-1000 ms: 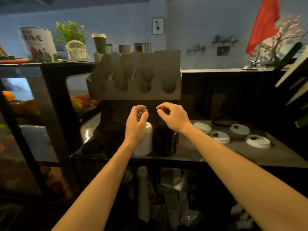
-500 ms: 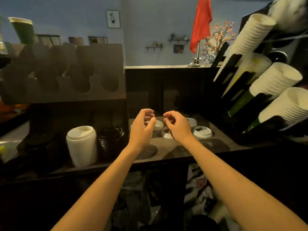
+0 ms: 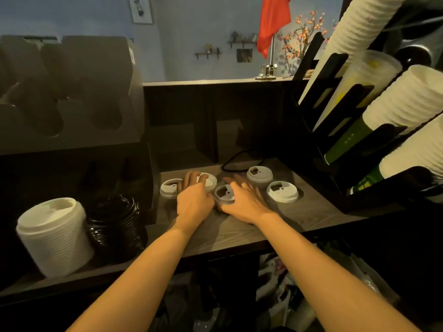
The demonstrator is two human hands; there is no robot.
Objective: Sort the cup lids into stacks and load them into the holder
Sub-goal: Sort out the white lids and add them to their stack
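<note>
Several loose white cup lids lie on the wooden counter: one at the left, one behind it, one in the middle, and two at the right. My left hand reaches down with its fingers laid over the rear left lid. My right hand, motion-blurred, is spread beside the middle lid, thumb just below its rim. A tall stack of white lids and a stack of black lids stand at the left. The grey lid holder sits above them.
A black rack of paper cup sleeves juts in from the right, close over the counter. A black cable curls behind the lids. A raised ledge with a red flag runs along the back. Bags fill the space under the counter.
The view has swung right and down. Both hands have dropped from mid-air, where they were loosely curled, onto the loose lids and spread out.
</note>
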